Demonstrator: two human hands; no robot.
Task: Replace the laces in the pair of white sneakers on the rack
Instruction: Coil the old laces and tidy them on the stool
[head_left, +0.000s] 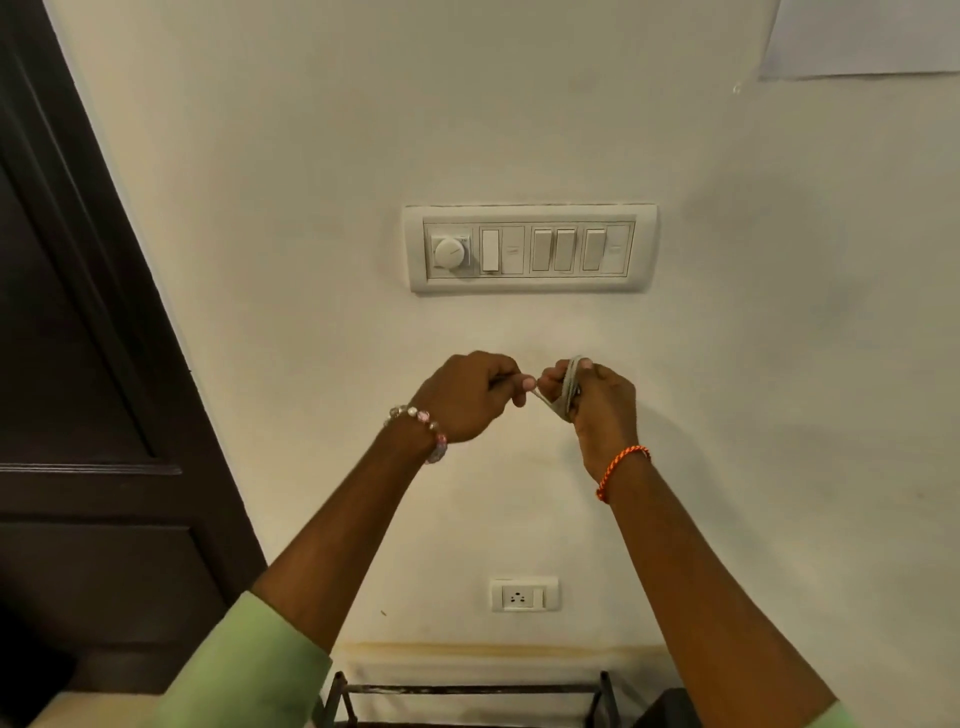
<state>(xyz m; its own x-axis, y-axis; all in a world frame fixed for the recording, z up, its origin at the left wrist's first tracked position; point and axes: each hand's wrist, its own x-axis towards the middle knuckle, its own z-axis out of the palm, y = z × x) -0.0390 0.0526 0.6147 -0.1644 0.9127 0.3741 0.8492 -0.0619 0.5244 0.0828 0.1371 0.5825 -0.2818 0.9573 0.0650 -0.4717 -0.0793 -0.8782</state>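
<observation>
Far left: dark brown wooden door (78, 415), panelled, beside the cream painted wall (311, 156). Left hand (462, 397), beaded bracelet (423, 423) at the wrist and green sleeve (249, 670) below, held up before the wall; fingers curled, thumb and forefinger pinching one end of a pale grey flat shoelace (567, 387). White switch panel (530, 248) above the hands, white wall socket (524, 594) below. Right hand (597, 400), orange thread band (621, 470) at the wrist, grips the lace, which is looped in several turns round its fingers. Bottom edge: top rail of a black metal rack (467, 690); the white sneakers are out of view. Judgement: one lace is off a shoe and being coiled or uncoiled; cannot tell old from new. Threading progress unknown, so much of the job may remain
</observation>
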